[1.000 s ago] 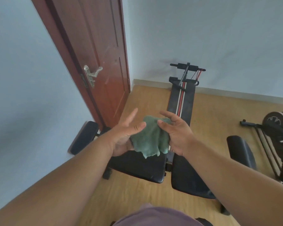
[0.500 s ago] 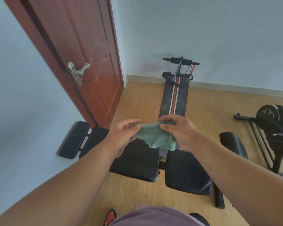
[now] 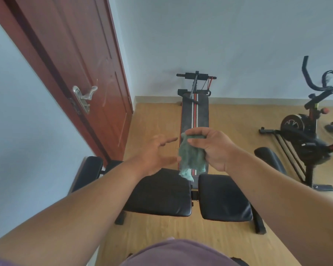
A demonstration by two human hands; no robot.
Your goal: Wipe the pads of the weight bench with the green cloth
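- Right hand (image 3: 212, 148): fingers curled round the green cloth (image 3: 191, 159), gripping it in the air above the weight bench (image 3: 195, 116).
- Green cloth: bunched; its lower end hangs free over the gap between the two near pads.
- Left hand (image 3: 156, 156): fingers spread and straight, holding nothing, just left of the cloth; whether it touches the cloth cannot be determined.
- Left seat pad (image 3: 161, 194) and right seat pad (image 3: 223, 198): black, side by side, near the person.
- Back pad: long, striped, extending far toward the wall.
- Door (image 3: 69, 64): brown, far left.
- Exercise bike (image 3: 311, 131): far right, on the wooden floor (image 3: 158, 120).
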